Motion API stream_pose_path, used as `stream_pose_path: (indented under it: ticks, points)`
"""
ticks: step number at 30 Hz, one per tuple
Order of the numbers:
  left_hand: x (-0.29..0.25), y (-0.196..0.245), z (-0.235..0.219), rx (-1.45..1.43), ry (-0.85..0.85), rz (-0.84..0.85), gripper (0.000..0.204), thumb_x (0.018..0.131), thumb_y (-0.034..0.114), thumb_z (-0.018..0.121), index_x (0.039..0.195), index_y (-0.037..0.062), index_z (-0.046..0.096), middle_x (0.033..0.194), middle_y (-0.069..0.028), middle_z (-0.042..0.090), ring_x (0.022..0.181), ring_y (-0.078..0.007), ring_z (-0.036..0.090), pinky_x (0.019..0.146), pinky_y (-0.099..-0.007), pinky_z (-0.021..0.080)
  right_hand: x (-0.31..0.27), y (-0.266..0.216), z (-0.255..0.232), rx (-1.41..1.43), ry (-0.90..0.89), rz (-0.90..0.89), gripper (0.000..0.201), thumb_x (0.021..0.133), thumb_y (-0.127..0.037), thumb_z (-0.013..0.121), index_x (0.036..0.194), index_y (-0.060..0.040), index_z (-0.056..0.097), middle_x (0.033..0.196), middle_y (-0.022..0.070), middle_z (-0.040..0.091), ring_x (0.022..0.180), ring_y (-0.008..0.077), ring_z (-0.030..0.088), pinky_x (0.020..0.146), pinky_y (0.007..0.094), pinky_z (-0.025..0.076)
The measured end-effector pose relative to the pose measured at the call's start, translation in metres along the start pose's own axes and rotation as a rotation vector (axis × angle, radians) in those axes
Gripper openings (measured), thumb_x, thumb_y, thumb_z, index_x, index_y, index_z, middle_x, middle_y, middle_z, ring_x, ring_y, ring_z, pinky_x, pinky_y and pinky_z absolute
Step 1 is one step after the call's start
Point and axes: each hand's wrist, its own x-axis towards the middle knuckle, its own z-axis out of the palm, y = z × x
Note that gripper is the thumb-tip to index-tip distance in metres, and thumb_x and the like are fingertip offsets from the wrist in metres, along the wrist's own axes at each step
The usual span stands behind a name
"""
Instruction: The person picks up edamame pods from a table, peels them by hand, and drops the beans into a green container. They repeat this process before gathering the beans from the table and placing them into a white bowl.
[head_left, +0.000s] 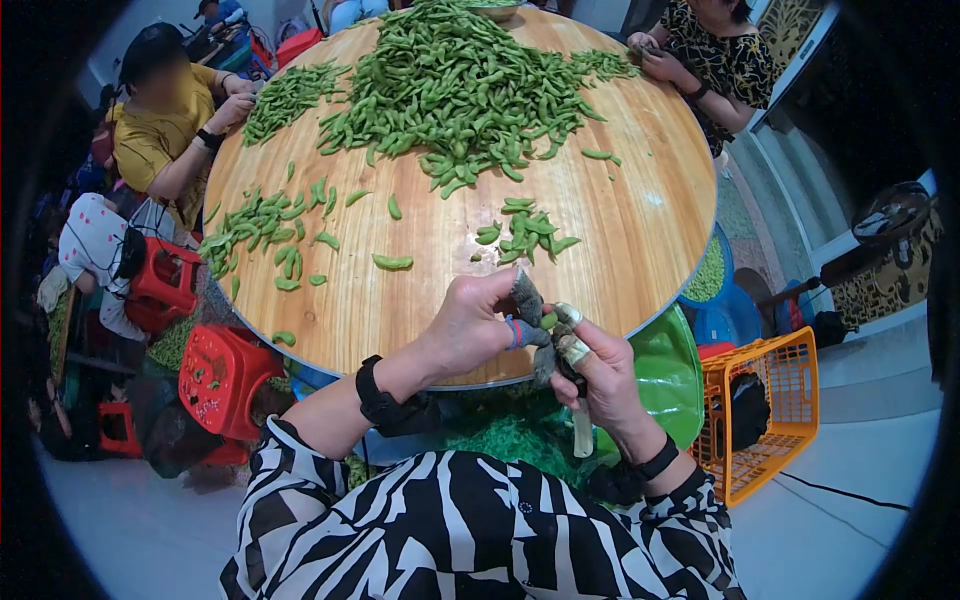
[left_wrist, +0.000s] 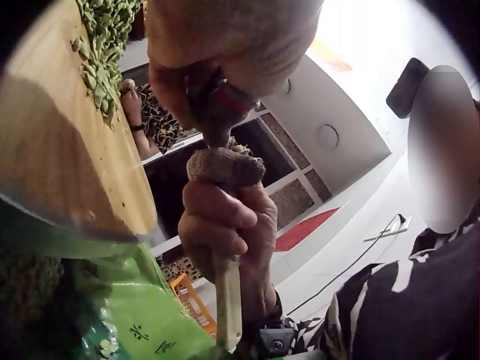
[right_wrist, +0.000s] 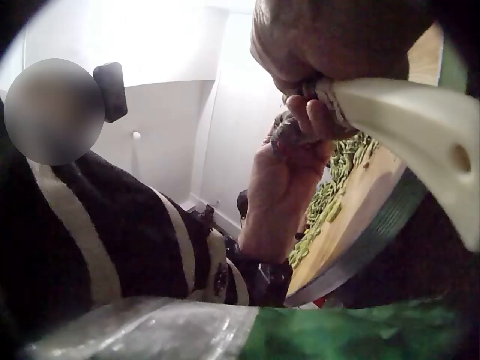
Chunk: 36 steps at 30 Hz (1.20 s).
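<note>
Over the near edge of the round table (head_left: 640, 250), my left hand (head_left: 468, 318) and right hand (head_left: 612, 375) meet at the fingertips. Grey cloth covers (head_left: 525, 295) wrap the left finger and thumb, with a blue and red band at the thumb. Between the fingertips a green soybean pod (head_left: 548, 320) shows, pinched by the left hand and mostly hidden. Curled right fingers, also wrapped, grip a tool by its white handle (right_wrist: 405, 120), which has a hole near its end. Its working end is hidden. A small group of pods (head_left: 535, 235) lies just beyond the hands.
A large heap of pods (head_left: 450, 90) covers the table's far middle; more pods (head_left: 255, 225) lie at left. Two people (head_left: 165, 120) sit at the far sides. Red stools (head_left: 220, 385) stand at left; an orange crate (head_left: 765, 410) and green bag (head_left: 660, 370) are at right.
</note>
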Motion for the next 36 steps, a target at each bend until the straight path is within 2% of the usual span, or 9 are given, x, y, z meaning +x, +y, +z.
stream_pose_path:
  ticks: [10, 16, 18, 19, 21, 26, 29, 31, 36]
  points:
    - [0.004, -0.001, 0.002, -0.315, -0.058, -0.095, 0.020, 0.072, -0.003, 0.075, 0.084, 0.0010, 0.059, 0.085, -0.0036, 0.065, 0.081, -0.0102, 0.061, 0.075, -0.0275, 0.052, -0.006, 0.001, -0.009, 0.222, -0.059, 0.058, 0.040, 0.095, -0.015, 0.045, 0.132, -0.0004, 0.045, 0.074, 0.0043, 0.053, 0.046, 0.0062, 0.040, 0.039, 0.0193, 0.033]
    - [0.001, -0.018, 0.005, -0.854, -0.180, -0.350, 0.018, 0.077, 0.001, 0.072, 0.089, 0.0010, 0.058, 0.089, -0.0039, 0.065, 0.082, -0.0117, 0.062, 0.077, -0.0276, 0.052, -0.008, 0.007, -0.012, 0.327, -0.107, 0.093, 0.042, 0.096, -0.016, 0.047, 0.135, -0.0025, 0.041, 0.081, 0.0072, 0.056, 0.047, 0.0070, 0.040, 0.038, 0.0199, 0.034]
    - [0.002, -0.015, 0.006, -0.296, -0.045, -0.113, 0.019, 0.077, 0.002, 0.071, 0.092, 0.0008, 0.059, 0.088, -0.0081, 0.064, 0.081, -0.0184, 0.064, 0.073, -0.0290, 0.052, -0.005, 0.011, -0.013, 0.416, -0.060, 0.124, 0.042, 0.096, -0.015, 0.047, 0.136, -0.0038, 0.041, 0.083, 0.0077, 0.056, 0.047, 0.0072, 0.040, 0.038, 0.0199, 0.034]
    - [0.001, -0.009, 0.005, -0.294, -0.043, -0.109, 0.019, 0.077, 0.002, 0.071, 0.092, 0.0008, 0.059, 0.088, -0.0081, 0.064, 0.081, -0.0184, 0.064, 0.073, -0.0290, 0.052, -0.004, 0.012, -0.012, 0.508, -0.009, 0.153, 0.042, 0.095, -0.015, 0.047, 0.136, -0.0052, 0.041, 0.086, 0.0083, 0.057, 0.048, 0.0074, 0.041, 0.038, 0.0200, 0.035]
    - [-0.004, 0.005, 0.003, 0.517, -0.056, 0.419, 0.025, 0.074, 0.003, 0.071, 0.097, 0.0006, 0.060, 0.087, -0.0130, 0.062, 0.078, -0.0272, 0.063, 0.069, -0.0308, 0.051, -0.004, 0.013, -0.010, 0.507, 0.009, 0.167, 0.042, 0.095, -0.015, 0.047, 0.137, -0.0072, 0.041, 0.091, 0.0097, 0.058, 0.049, 0.0078, 0.042, 0.037, 0.0199, 0.035]
    - [-0.007, 0.009, 0.003, 0.821, 0.054, 0.673, 0.029, 0.070, 0.003, 0.072, 0.098, -0.0001, 0.063, 0.081, -0.0129, 0.061, 0.069, -0.0299, 0.061, 0.061, -0.0323, 0.049, -0.003, 0.014, -0.009, 0.577, -0.085, 0.139, 0.042, 0.095, -0.012, 0.046, 0.137, -0.0069, 0.041, 0.089, 0.0118, 0.059, 0.049, 0.0085, 0.045, 0.037, 0.0193, 0.037]
    - [-0.007, 0.015, 0.001, 0.624, -0.007, 0.545, 0.024, 0.071, 0.004, 0.073, 0.093, 0.0002, 0.065, 0.074, -0.0124, 0.061, 0.064, -0.0248, 0.061, 0.059, -0.0304, 0.048, -0.005, 0.011, -0.002, 0.518, 0.009, 0.143, 0.043, 0.095, -0.011, 0.046, 0.137, -0.0057, 0.041, 0.089, 0.0116, 0.060, 0.048, 0.0088, 0.045, 0.038, 0.0196, 0.038]
    - [-0.009, 0.014, 0.002, 0.332, -0.003, 0.227, 0.019, 0.074, 0.007, 0.074, 0.090, 0.0003, 0.066, 0.072, -0.0089, 0.063, 0.061, -0.0152, 0.060, 0.058, -0.0274, 0.047, -0.005, 0.012, 0.000, 0.449, 0.023, 0.112, 0.043, 0.095, -0.016, 0.049, 0.135, -0.0051, 0.041, 0.087, 0.0112, 0.059, 0.048, 0.0083, 0.045, 0.037, 0.0193, 0.037]
    - [-0.009, 0.002, 0.016, -0.122, 0.072, 0.017, 0.016, 0.080, 0.011, 0.073, 0.089, 0.0009, 0.065, 0.077, -0.0031, 0.065, 0.066, -0.0068, 0.057, 0.056, -0.0227, 0.045, -0.005, 0.010, 0.005, 0.253, 0.093, 0.031, 0.041, 0.095, -0.021, 0.052, 0.131, -0.0021, 0.045, 0.086, 0.0108, 0.058, 0.050, 0.0082, 0.047, 0.037, 0.0191, 0.037]
